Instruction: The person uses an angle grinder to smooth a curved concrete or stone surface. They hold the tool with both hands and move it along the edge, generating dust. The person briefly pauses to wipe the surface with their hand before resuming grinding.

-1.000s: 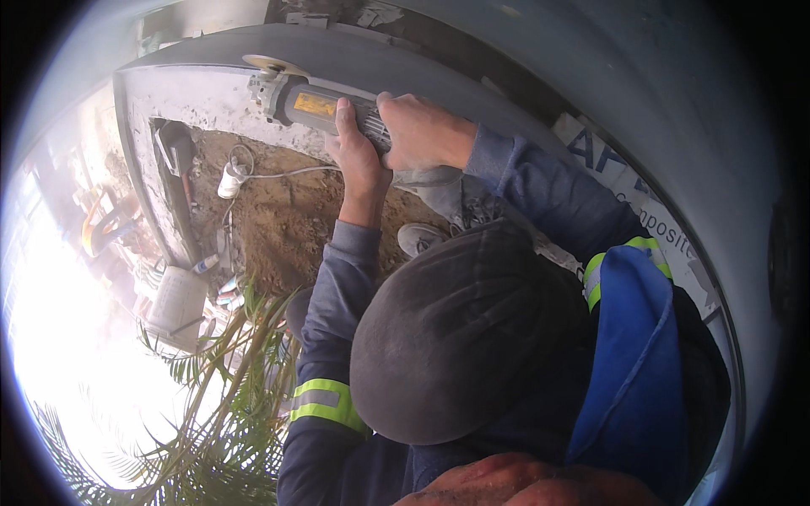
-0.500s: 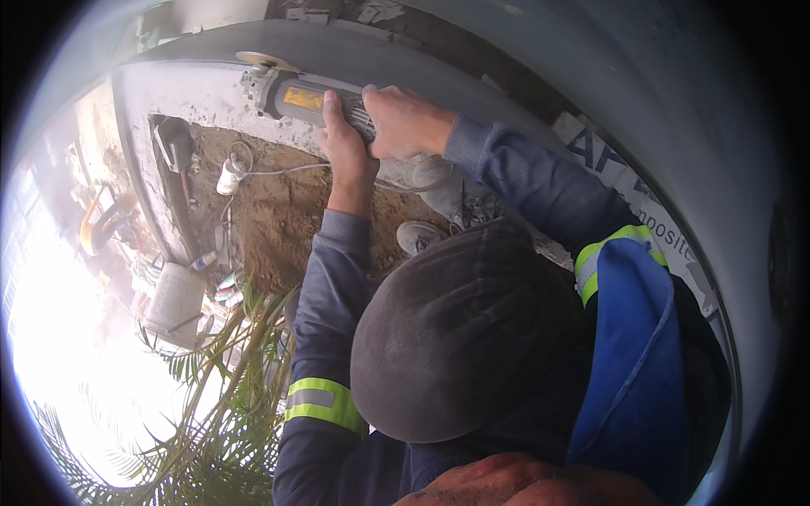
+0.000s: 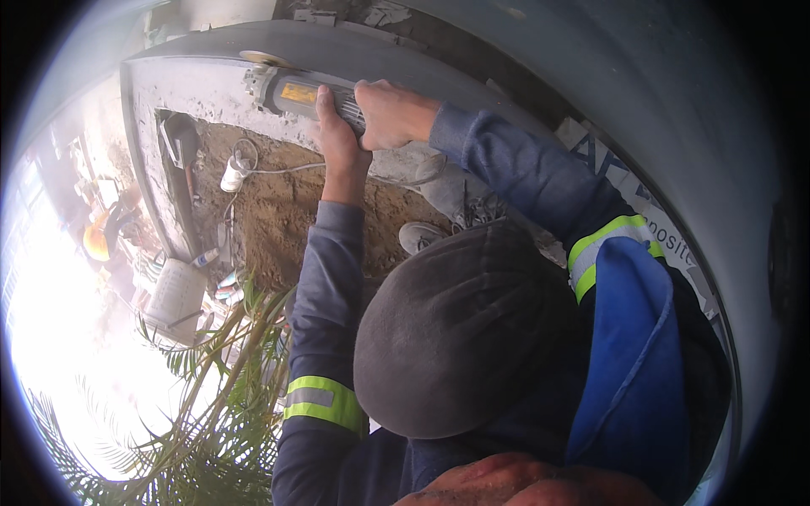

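Note:
An angle grinder (image 3: 304, 97) with a grey body and yellow label lies across a pale, chipped concrete ledge (image 3: 190, 83). My left hand (image 3: 342, 143) wraps its body from below, thumb up along the side. Around the rear end of the tool, my right hand (image 3: 395, 114) is closed. The thin disc (image 3: 267, 58) shows nearly edge-on at the far side of the grinder's head, by the ledge's grey upper face. Whether the disc touches that face I cannot tell. A pale cable (image 3: 291, 169) runs below the hands, partly hidden by my left wrist.
Brown sand (image 3: 278, 223) fills the space below the ledge, with a white cylindrical container (image 3: 234, 175) on it. Shoes (image 3: 420, 236) stand close below the hands. A pale bucket (image 3: 175, 291) and palm fronds (image 3: 232, 396) are at lower left. Dark grey rounded cloth (image 3: 460, 329) blocks the lower middle.
Both hands and the grinder have shifted slightly left along the ledge. The grip on the tool looks the same.

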Demonstrator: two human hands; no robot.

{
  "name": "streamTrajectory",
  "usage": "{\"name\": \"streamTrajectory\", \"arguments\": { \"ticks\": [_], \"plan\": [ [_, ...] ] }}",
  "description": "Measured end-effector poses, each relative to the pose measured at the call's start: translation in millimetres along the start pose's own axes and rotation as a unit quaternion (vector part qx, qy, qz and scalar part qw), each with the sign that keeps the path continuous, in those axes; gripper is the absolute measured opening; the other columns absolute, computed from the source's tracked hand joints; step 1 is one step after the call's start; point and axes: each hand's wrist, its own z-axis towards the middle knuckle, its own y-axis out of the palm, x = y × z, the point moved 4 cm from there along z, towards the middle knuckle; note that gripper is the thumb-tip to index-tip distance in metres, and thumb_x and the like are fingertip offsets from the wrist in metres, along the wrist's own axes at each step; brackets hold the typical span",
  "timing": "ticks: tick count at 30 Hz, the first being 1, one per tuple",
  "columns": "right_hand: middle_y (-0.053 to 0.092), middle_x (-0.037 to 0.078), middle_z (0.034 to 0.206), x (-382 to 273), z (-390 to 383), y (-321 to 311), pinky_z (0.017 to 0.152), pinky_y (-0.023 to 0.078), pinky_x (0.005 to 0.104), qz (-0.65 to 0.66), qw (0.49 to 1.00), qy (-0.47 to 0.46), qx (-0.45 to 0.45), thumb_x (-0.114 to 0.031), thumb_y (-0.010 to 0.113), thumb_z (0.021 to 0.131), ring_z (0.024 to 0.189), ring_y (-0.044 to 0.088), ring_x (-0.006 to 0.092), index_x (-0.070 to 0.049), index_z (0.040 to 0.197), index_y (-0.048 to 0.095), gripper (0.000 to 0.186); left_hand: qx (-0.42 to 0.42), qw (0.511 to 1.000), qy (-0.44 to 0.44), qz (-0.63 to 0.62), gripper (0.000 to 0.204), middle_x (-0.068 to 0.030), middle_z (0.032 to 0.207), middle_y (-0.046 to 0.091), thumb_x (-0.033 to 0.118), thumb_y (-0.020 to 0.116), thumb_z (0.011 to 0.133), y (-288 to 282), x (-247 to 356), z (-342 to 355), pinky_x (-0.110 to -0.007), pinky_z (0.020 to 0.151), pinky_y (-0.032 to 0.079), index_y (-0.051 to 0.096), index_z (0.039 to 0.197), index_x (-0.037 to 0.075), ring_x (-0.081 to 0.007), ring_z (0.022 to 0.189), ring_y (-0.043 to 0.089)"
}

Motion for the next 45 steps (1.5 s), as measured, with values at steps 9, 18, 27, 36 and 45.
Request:
{"name": "streamTrajectory", "arguments": {
  "ticks": [9,18,27,36,45],
  "plan": [
    [0.070,0.035,0.094,20.5,-58.4,-0.5,0.077,0.060,0.0463,0.002,1.000,0.009,0.014,-0.015,0.082,0.071,0.092,0.074,0.0454,0.016,0.109,0.055,0.056,-0.003,1.000,0.015,0.001,0.032,-0.0074,0.107,0.064,0.025,0.058,0.107,27.2,-16.2,-55.2,-0.031,0.077,0.057,0.054,0.127,-0.001,-0.0139,0.092,0.065],
    [0.071,0.034,0.092,24.7,-49.7,3.2,0.076,0.061,0.0469,0.012,0.999,0.001,0.038,-0.010,0.080,0.071,0.090,0.074,0.0453,0.016,0.107,0.056,0.051,-0.009,0.999,0.038,0.033,0.036,-0.0083,0.109,0.064,0.028,0.055,0.108,20.1,-20.9,-41.0,-0.031,0.078,0.056,0.054,0.126,-0.002,-0.0138,0.092,0.065],
    [0.072,0.033,0.093,17.3,-24.3,6.1,0.075,0.062,0.0458,0.019,0.999,-0.005,0.031,-0.006,0.076,0.071,0.089,0.075,0.0435,0.017,0.108,0.058,0.047,0.016,0.997,0.042,0.061,0.047,-0.0136,0.112,0.066,0.038,0.050,0.109,4.2,-16.1,-17.3,-0.038,0.083,0.060,0.053,0.129,-0.005,-0.0220,0.097,0.070],
    [0.072,0.032,0.092,10.7,-9.7,3.4,0.073,0.062,0.0438,0.019,1.000,0.006,0.006,-0.008,0.077,0.071,0.088,0.076,0.0409,0.017,0.105,0.060,0.045,0.000,1.000,0.004,0.012,0.042,-0.0104,0.110,0.064,0.036,0.055,0.108,6.0,-5.2,-10.7,-0.035,0.081,0.058,0.055,0.126,-0.003,-0.0183,0.094,0.067],
    [0.071,0.034,0.094,20.2,-56.0,0.2,0.077,0.061,0.0451,0.014,1.000,0.007,0.021,-0.008,0.079,0.071,0.091,0.075,0.0438,0.017,0.108,0.057,0.050,0.008,0.999,0.036,0.030,0.041,-0.0098,0.112,0.065,0.033,0.054,0.109,19.2,-23.1,-45.4,-0.034,0.083,0.059,0.053,0.130,-0.001,-0.0178,0.096,0.067]
  ]
}}
